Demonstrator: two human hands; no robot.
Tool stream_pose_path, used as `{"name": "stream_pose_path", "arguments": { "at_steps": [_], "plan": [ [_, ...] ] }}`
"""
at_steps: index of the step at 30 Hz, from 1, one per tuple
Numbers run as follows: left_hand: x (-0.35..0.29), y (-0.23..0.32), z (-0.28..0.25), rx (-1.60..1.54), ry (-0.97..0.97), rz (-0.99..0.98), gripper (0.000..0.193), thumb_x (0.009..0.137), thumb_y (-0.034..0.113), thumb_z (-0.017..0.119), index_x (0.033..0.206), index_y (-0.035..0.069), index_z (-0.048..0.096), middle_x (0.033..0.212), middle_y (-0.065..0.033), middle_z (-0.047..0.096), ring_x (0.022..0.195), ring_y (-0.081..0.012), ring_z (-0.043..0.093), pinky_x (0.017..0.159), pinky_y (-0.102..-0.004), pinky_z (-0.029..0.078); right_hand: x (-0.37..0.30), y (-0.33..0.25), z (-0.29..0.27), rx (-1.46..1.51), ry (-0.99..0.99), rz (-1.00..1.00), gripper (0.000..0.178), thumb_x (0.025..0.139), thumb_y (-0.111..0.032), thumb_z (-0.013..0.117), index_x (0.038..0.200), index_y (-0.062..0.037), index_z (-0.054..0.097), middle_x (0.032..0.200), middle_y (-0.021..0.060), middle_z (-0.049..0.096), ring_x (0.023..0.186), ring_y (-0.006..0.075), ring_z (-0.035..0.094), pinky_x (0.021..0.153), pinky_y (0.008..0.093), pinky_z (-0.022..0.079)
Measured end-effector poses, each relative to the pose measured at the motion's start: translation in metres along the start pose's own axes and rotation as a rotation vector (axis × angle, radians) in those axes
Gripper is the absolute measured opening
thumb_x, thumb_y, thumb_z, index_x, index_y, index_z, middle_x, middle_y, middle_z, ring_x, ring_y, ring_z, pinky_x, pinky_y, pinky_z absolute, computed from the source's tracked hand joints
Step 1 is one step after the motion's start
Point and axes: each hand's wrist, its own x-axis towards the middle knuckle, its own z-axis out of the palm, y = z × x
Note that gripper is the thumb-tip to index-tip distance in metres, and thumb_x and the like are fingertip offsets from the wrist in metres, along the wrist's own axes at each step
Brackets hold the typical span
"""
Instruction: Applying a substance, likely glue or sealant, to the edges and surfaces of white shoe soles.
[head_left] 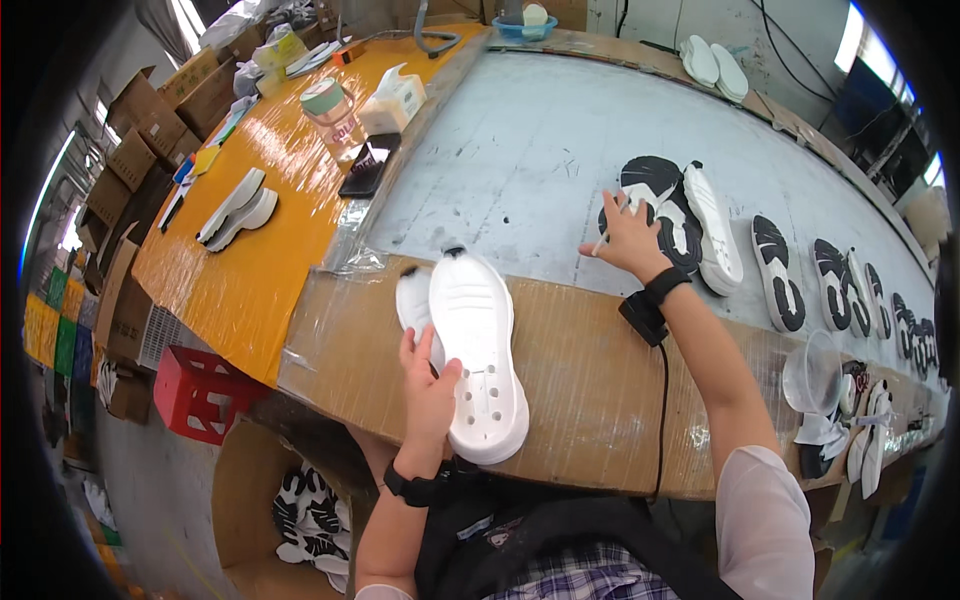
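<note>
My left hand (429, 388) is beside a white shoe sole (478, 350), fingers apart and thumb against its edge. The sole lies with its hollow side up and shows round holes at the near end. A second white sole (413, 302) lies partly hidden behind it, by my left fingertips. My right hand (636, 240) reaches over a black-and-white sole (652, 178), fingers spread on its tread. A thin white stick (600, 243) shows between my right thumb and fingers. Right beside that, another white sole (712, 230) stands on its side.
Several black-and-white soles (777, 272) line the table's right. A clear plastic cup (811, 374) stands near the front edge. A black cable (665, 420) hangs from a black box (643, 318). Left are a phone (370, 166), a tissue pack (393, 103), a red stool (190, 395) and a carton of soles (240, 500).
</note>
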Motion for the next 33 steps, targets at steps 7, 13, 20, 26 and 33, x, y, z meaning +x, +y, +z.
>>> {"name": "stream_pose_path", "arguments": {
  "at_steps": [7,13,20,26,33],
  "plan": [
    [0.001,0.013,0.002,0.187,0.003,0.054,0.061,0.078,-0.001,0.052,0.132,-0.005,0.025,0.139,-0.0193,0.014,0.128,-0.0270,0.020,0.104,-0.0337,0.020,0.010,0.060,0.003,0.309,0.316,-0.049,0.060,0.065,-0.026,0.067,0.117,-0.0023,0.049,0.116,0.0168,0.053,0.109,0.0350,0.046,0.089,0.0396,0.040],
    [0.006,0.080,-0.005,-0.272,-0.119,0.032,0.050,0.089,0.011,0.044,0.133,-0.003,0.025,0.136,-0.0155,0.029,0.127,-0.0231,0.026,0.104,-0.0327,0.020,-0.075,0.019,-0.105,2.248,-0.053,0.258,0.055,0.085,-0.035,0.046,0.129,-0.0043,0.035,0.127,0.0134,0.042,0.116,0.0284,0.043,0.093,0.0487,0.037],
    [0.001,0.104,0.005,-0.653,-0.067,0.025,0.042,0.093,0.035,0.037,0.112,-0.001,0.046,0.108,-0.0111,0.053,0.099,-0.0162,0.052,0.085,-0.0291,0.042,-0.169,-0.034,-0.117,2.533,-0.344,0.208,0.060,0.083,-0.044,0.044,0.131,-0.0105,0.033,0.133,0.0154,0.035,0.119,0.0352,0.038,0.092,0.0551,0.036],
    [0.001,0.110,-0.015,-0.765,0.139,-0.153,0.034,0.092,0.031,0.043,0.090,0.000,0.055,0.081,-0.0064,0.061,0.072,-0.0137,0.060,0.066,-0.0252,0.050,-0.185,-0.035,-0.126,0.981,0.008,-0.246,0.052,0.075,-0.010,0.055,0.124,0.0019,0.041,0.119,0.0180,0.050,0.104,0.0173,0.051,0.085,0.0285,0.042],
    [-0.032,0.121,0.016,-0.686,-0.141,0.040,0.043,0.092,0.024,0.044,0.125,0.000,0.033,0.115,-0.0097,0.048,0.104,-0.0166,0.049,0.087,-0.0313,0.043,-0.176,-0.062,-0.129,2.055,-0.673,0.486,0.060,0.080,-0.022,0.057,0.127,0.0064,0.033,0.117,0.0144,0.050,0.105,0.0199,0.052,0.090,0.0314,0.041]
  ]
}}
